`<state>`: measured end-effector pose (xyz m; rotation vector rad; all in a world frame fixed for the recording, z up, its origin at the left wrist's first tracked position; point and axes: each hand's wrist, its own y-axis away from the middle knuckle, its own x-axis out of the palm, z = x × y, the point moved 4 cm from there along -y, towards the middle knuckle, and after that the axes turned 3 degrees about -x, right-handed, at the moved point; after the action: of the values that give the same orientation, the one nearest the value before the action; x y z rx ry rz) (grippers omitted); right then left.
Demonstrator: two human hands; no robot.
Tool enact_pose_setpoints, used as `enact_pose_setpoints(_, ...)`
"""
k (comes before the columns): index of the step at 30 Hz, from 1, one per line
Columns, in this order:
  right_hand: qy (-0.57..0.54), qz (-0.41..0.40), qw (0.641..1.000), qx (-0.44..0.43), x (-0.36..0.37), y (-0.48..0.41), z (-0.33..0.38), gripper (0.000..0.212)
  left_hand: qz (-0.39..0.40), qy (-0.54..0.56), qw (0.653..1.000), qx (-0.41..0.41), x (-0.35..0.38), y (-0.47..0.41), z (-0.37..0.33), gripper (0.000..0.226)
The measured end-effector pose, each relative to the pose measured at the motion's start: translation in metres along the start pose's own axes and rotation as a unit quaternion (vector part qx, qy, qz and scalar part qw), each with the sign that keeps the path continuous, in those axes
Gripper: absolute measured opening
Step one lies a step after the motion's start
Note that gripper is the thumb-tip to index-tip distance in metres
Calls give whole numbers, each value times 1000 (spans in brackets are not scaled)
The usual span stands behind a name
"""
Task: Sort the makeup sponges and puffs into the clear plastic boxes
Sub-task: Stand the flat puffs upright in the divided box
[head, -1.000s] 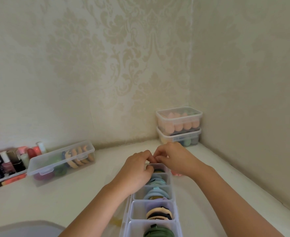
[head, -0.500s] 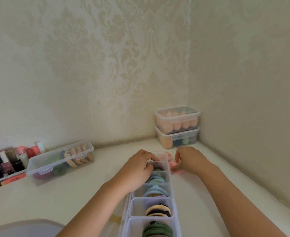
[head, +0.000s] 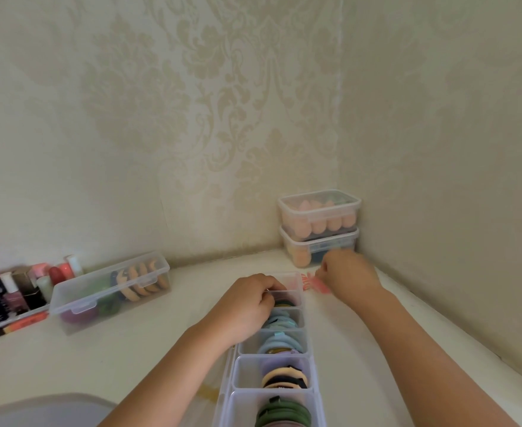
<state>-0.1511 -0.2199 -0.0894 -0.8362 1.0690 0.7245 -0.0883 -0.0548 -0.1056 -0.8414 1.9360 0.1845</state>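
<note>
Your right hand (head: pixel 347 277) has swung out from the divided box (head: pixel 247 374) toward centre-right of the frame, reaching a pink puff (head: pixel 316 284) that lies on the counter (head: pixel 176 334) just beside the box's far right corner. Its fingers curl at the puff's right edge (blur hides whether they pinch it, so I cannot tell). Your left hand (head: pixel 247 306) grips the box at its far end. The puff sits just left of your right hand, the nearer one.
</note>
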Motion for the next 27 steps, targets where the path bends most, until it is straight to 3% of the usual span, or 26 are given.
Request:
enact_pose_setpoints(2,-79,-108,991,-19,-15,2,4,22,-2,-1,1000,0,1,0,1,38)
enact_pose_setpoints(4,-191,-161,964,-89,-25,7,17,21,-4,-2,1000,0,1,-1,2,38)
enact_pose_setpoints(7,-211,-122,951,-191,-22,15,40,19,-7,3,1000,-2,1,-1,1,38)
enact_pose_setpoints(11,-112,-92,963,-228,-10,14,43,21,-9,7,1000,5,0,0,-1,46)
enact_pose_setpoints(20,-36,-20,967,-251,4,11,48,25,-11,-14,1000,10,-1,-1,-2,42)
enact_pose_setpoints(27,-151,45,965,-211,12,4,38,17,-9,-22,1000,-20,2,-2,3,35)
